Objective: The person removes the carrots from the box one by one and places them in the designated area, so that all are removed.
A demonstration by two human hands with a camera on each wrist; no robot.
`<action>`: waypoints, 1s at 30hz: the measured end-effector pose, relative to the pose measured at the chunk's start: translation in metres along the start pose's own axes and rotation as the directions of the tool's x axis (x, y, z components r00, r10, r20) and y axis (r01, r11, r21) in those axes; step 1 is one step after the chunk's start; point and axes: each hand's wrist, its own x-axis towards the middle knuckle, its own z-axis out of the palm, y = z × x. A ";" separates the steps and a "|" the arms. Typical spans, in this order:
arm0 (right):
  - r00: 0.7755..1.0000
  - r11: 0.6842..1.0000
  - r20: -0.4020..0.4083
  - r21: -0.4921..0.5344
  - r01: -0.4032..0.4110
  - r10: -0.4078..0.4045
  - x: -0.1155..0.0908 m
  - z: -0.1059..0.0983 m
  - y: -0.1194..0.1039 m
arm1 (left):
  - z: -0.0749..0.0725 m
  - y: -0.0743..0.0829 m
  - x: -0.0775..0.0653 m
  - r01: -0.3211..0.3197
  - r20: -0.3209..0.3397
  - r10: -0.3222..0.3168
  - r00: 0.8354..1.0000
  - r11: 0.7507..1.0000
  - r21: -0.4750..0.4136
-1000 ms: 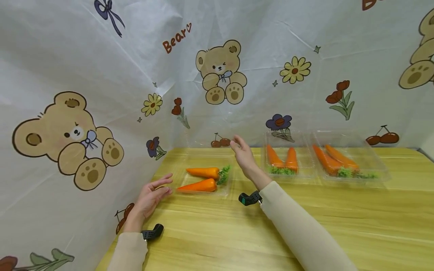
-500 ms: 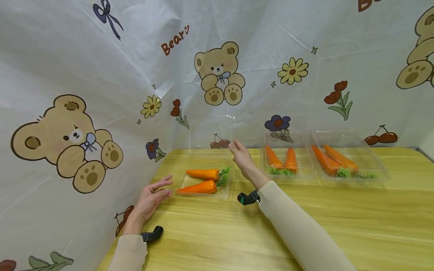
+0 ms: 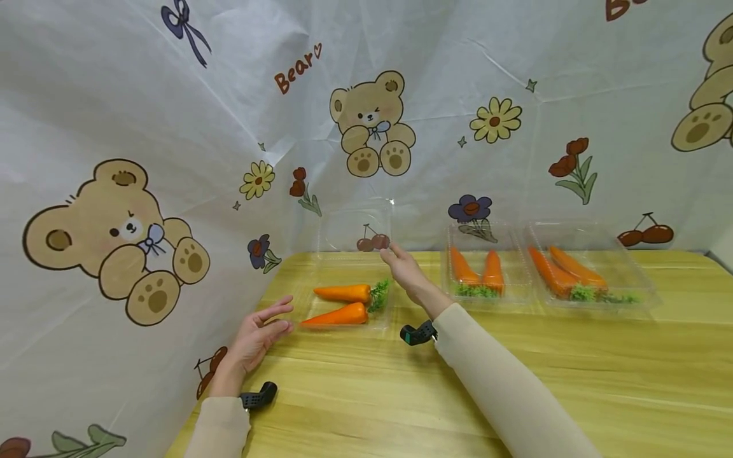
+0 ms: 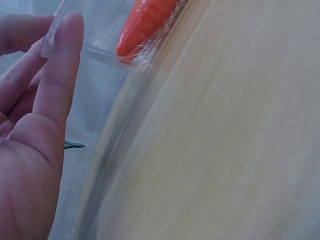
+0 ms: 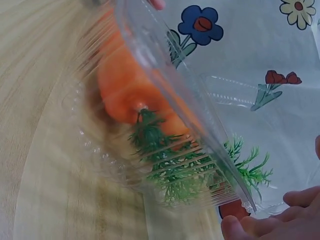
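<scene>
In the head view, a clear plastic clamshell box (image 3: 380, 327) lies on the table, holding two orange carrots (image 3: 338, 314) with green tops (image 3: 378, 296). Its clear lid (image 3: 349, 213) stands raised at the back. My left hand (image 3: 252, 340) is at the box's left end; the left wrist view shows thumb and fingers pinching the clear rim (image 4: 49, 42). Beyond the right rear corner, my right hand (image 3: 408, 270) has its fingertips by the lid's right edge. The right wrist view shows its loosely bent fingers (image 5: 302, 197) beside the box's corner, with nothing visibly gripped.
To the right stand two more clear boxes with carrots, a nearer one (image 3: 518, 291) and one farther right (image 3: 644, 280). A white sheet (image 3: 441, 83) with printed bears hangs behind and along the left of the wooden table (image 3: 355, 394).
The raised lid shows more distinctly than one second ago and has changed its tilt. My right hand has moved slightly left and down toward the lid's edge. The left hand stays put.
</scene>
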 end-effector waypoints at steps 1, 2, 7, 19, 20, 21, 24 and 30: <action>1.000 1.000 0.002 -0.012 -0.001 0.001 0.000 0.000 0.000 | 0.000 0.000 0.000 -0.001 -0.001 0.001 1.000 1.000 0.001; 1.000 1.000 0.000 -0.026 -0.002 0.002 -0.001 0.000 -0.001 | -0.001 -0.001 0.000 -0.001 -0.001 0.001 1.000 1.000 0.002; 0.994 0.978 -0.025 -0.185 0.096 -0.102 -0.003 0.000 -0.003 | -0.001 -0.002 0.001 -0.006 -0.005 0.006 1.000 1.000 0.004; 0.938 0.885 0.053 -0.317 0.341 -0.343 -0.009 0.007 -0.021 | 0.002 0.001 0.001 0.010 -0.012 -0.010 1.000 1.000 0.009; 0.940 0.888 0.072 -0.309 0.340 -0.335 -0.009 0.008 -0.021 | 0.002 0.001 0.000 0.012 -0.011 -0.011 1.000 1.000 0.010; 0.942 0.892 0.091 -0.304 0.335 -0.323 -0.008 0.009 -0.021 | 0.001 0.001 0.000 0.013 -0.013 -0.013 1.000 1.000 0.009; 0.951 0.899 0.142 -0.312 0.306 -0.274 -0.006 0.011 -0.020 | 0.001 0.000 0.000 0.015 -0.009 -0.014 1.000 1.000 0.010; 0.946 0.873 0.210 -0.374 0.312 -0.248 -0.003 0.017 -0.020 | -0.001 -0.001 0.000 0.004 0.002 -0.004 1.000 1.000 -0.001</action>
